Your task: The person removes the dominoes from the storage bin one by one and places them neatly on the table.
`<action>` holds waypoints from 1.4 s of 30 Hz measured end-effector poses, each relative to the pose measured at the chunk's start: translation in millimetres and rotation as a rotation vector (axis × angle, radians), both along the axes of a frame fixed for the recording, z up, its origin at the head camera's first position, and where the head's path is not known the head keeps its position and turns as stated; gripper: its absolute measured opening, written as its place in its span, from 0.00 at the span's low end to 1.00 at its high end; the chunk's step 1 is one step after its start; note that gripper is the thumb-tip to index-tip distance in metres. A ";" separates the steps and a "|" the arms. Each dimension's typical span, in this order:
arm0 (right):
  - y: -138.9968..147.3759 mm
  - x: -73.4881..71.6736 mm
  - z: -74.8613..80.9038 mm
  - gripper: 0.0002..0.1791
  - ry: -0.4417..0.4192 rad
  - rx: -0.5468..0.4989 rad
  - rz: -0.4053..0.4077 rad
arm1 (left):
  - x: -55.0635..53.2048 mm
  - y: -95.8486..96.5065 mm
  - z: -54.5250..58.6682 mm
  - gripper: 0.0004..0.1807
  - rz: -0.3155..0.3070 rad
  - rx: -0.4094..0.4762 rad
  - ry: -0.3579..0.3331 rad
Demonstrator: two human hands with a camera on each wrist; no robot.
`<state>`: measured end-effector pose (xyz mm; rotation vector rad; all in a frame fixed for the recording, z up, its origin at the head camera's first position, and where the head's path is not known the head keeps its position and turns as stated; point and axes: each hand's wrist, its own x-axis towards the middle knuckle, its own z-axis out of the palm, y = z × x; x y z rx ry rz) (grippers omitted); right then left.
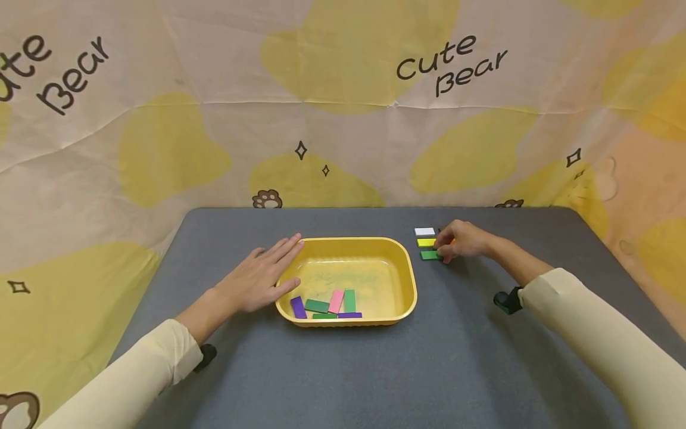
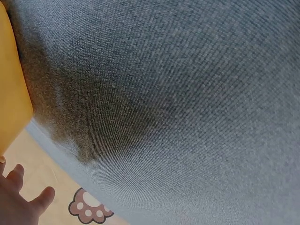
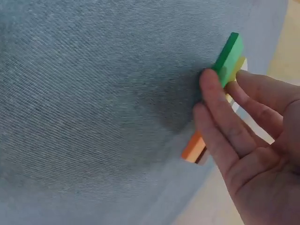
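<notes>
My left hand (image 1: 268, 271) rests on the left rim of a yellow plastic tray (image 1: 396, 319), fingers straight, thumb over the inside. In the left wrist view only a few fingertips (image 2: 43, 200) show. My right hand (image 1: 463, 239) is right of the tray, its fingers bent and close together around an orange block (image 3: 192, 149), partly hidden behind them. One fingertip also covers the end of a green block (image 1: 430, 255). Beyond this lie a yellow block (image 1: 426, 242) and a white block (image 1: 424, 231), in a column. A dark piece shows beside the orange one.
Inside the tray, along its near side, lie several flat blocks: purple (image 1: 298, 307), dark green (image 1: 317, 305), pink (image 1: 336, 301) and light green (image 1: 349, 300) among them. A grey cloth-covered table (image 1: 343, 375) bears everything. A printed curtain (image 1: 343, 137) hangs behind its far edge.
</notes>
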<state>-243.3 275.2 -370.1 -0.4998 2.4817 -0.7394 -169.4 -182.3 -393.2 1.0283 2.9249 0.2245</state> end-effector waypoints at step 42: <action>-191.0 26.2 36.9 0.24 -0.113 0.186 0.511 | -0.8 -2.7 -1.3 0.42 -0.016 0.022 0.009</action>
